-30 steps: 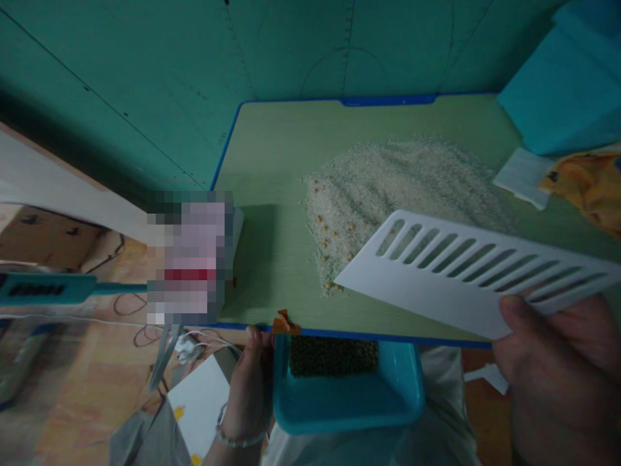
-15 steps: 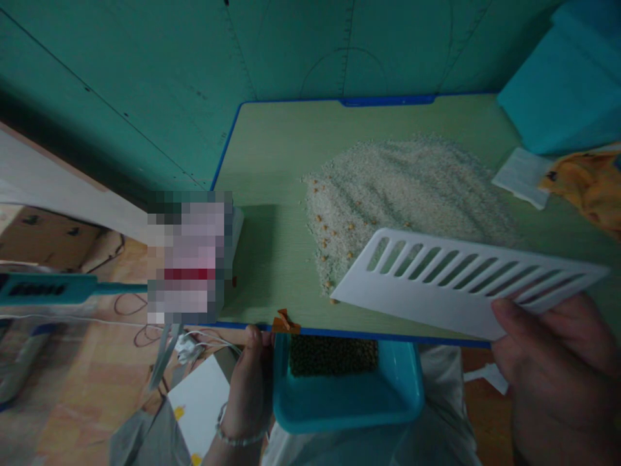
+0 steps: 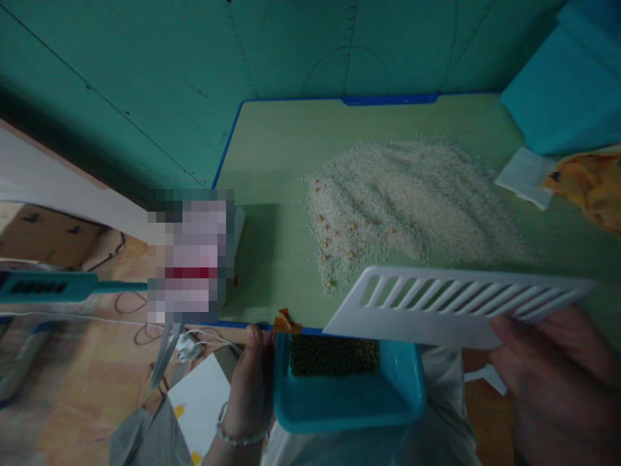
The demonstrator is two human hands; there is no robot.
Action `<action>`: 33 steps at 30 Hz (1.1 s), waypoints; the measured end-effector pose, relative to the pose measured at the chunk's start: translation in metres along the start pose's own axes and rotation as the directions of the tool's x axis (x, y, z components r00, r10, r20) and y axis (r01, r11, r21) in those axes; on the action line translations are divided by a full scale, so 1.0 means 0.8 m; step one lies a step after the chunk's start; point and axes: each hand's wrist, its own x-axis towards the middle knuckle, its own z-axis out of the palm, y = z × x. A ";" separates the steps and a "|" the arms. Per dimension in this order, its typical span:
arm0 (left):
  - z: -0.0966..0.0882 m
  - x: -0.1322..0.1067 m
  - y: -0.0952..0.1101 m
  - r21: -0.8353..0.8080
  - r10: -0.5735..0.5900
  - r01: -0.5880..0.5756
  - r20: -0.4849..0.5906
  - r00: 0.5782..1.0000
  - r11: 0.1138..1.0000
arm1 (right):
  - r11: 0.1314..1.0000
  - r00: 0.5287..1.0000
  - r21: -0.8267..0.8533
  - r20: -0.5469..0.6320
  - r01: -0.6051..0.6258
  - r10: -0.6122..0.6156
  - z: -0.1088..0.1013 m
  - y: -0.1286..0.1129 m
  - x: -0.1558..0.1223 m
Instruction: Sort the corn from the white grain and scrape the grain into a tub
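Observation:
My right hand (image 3: 548, 382) grips the end of a white slotted plastic scraper (image 3: 436, 304), which is held tilted above the near edge of a green board (image 3: 272, 259). Its pointed end is beside the lower tip of a wide pile of white rice (image 3: 402, 200), without touching the main heap. Several orange grains (image 3: 334, 239) are mixed in along the pile's left side. My left hand (image 3: 250, 388) is shut on the left wall of a teal plastic tray (image 3: 349, 401) below the board edge. Dark green beans (image 3: 334, 356) lie in the tray, partly hidden by the board.
The board has a blue rim, with orange tape (image 3: 286, 321) on its near edge. A pixelated object (image 3: 189, 255) stands at its left. A white paper (image 3: 524, 175), yellow cloth (image 3: 587, 194) and teal cloth (image 3: 557, 84) lie at the right.
The scraper has moved down in the view, toward me, and now lies flatter, showing more of the rice pile. My left hand and the tray have hardly moved.

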 end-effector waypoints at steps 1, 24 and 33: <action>0.000 0.000 0.000 0.008 -0.006 0.006 -0.001 1.000 1.000 | 0.999 1.000 0.037 -0.022 0.022 -0.021 0.002 -0.001 0.004; -0.002 0.000 -0.001 0.000 0.048 -0.048 0.104 0.993 0.999 | 0.987 0.988 0.085 0.052 0.139 -0.144 0.014 0.010 0.018; 0.002 -0.002 0.001 -0.001 0.034 -0.034 0.064 0.997 0.999 | 0.991 0.990 0.064 0.066 0.121 -0.126 0.009 0.013 0.013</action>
